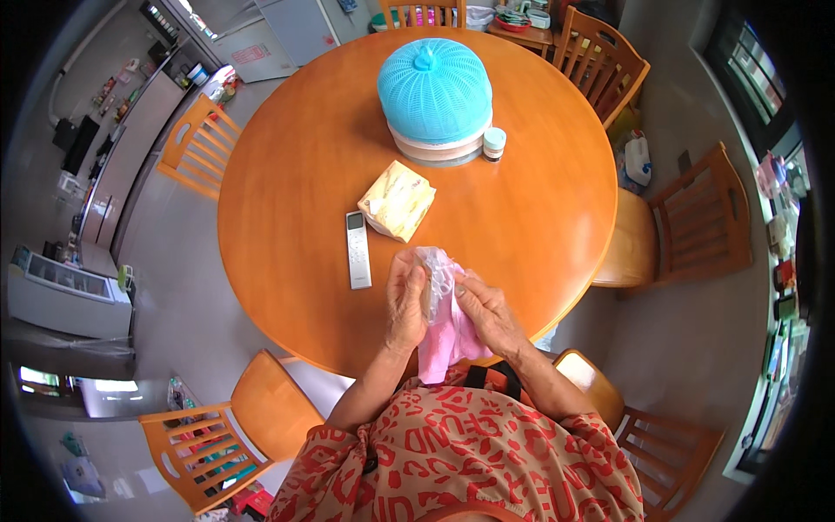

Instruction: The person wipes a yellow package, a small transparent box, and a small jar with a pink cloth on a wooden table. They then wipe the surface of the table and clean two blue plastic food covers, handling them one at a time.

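Round wooden worktop [522,217] fills the view; at its near edge the left hand [405,300] and right hand [487,311] both pinch a pink plastic bag [445,331], hanging lengthwise between them.

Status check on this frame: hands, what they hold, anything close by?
Left hand and right hand both grip a pink plastic bag, clear at its top, at the round wooden table edge. White remote and tissue pack lie nearby, untouched.

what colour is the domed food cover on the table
The food cover is light blue mesh, seen best in the head view.
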A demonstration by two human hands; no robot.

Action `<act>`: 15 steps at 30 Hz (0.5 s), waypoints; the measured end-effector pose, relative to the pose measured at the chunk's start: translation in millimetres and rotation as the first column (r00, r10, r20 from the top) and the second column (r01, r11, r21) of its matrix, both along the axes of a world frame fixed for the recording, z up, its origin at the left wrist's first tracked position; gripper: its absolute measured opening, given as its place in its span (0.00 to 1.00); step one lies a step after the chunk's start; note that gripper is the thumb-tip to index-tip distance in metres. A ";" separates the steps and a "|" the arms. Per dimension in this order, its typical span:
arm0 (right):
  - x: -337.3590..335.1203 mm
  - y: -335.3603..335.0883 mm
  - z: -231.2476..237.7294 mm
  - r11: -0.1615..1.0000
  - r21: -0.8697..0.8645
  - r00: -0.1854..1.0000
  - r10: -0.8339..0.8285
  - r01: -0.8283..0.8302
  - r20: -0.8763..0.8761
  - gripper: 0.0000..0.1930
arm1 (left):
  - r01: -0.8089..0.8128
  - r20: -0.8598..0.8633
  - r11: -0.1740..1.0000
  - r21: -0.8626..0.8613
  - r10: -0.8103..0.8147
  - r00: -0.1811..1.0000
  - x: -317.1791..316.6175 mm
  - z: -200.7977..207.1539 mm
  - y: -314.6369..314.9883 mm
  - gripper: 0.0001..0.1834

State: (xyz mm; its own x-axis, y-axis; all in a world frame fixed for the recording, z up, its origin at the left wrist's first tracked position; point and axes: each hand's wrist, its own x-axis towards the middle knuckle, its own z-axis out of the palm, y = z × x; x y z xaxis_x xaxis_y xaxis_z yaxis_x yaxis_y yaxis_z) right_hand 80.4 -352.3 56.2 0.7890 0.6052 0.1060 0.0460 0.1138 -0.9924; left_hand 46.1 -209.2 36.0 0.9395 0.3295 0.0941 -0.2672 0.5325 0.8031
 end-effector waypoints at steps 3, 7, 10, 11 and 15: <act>-3.1 -8.5 -15.6 0.989 -0.145 0.998 0.043 -0.036 0.047 0.17 | -0.067 -0.028 0.998 0.021 0.068 0.997 9.9 -0.9 -6.5 0.19; 0.4 -26.1 -15.5 0.990 -0.128 0.994 0.067 -0.056 0.087 0.15 | -0.135 -0.160 0.989 0.066 0.144 0.977 20.7 2.2 -27.0 0.22; 8.9 -44.6 -9.3 0.955 -0.234 0.965 0.218 -0.180 0.147 0.16 | -0.141 -0.191 0.985 -0.099 0.120 0.974 27.2 0.9 -32.6 0.22; 9.7 -50.1 -6.7 0.951 -0.216 0.955 0.255 -0.220 0.151 0.16 | -0.149 -0.209 0.983 -0.109 0.124 0.970 30.0 1.9 -35.4 0.23; 17.2 -74.0 13.9 0.970 -0.053 0.970 0.240 -0.239 0.021 0.16 | -0.114 -0.175 0.951 -0.287 0.065 0.982 41.3 -3.7 -46.5 0.25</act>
State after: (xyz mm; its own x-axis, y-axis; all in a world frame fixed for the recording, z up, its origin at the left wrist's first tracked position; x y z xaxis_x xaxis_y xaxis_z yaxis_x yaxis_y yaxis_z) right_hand 97.6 -426.3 70.1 0.6176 0.7813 0.0902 0.0506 0.0750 -0.9959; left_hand 87.3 -255.8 32.3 0.8993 0.4030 -0.1700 -0.2049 0.7316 0.6502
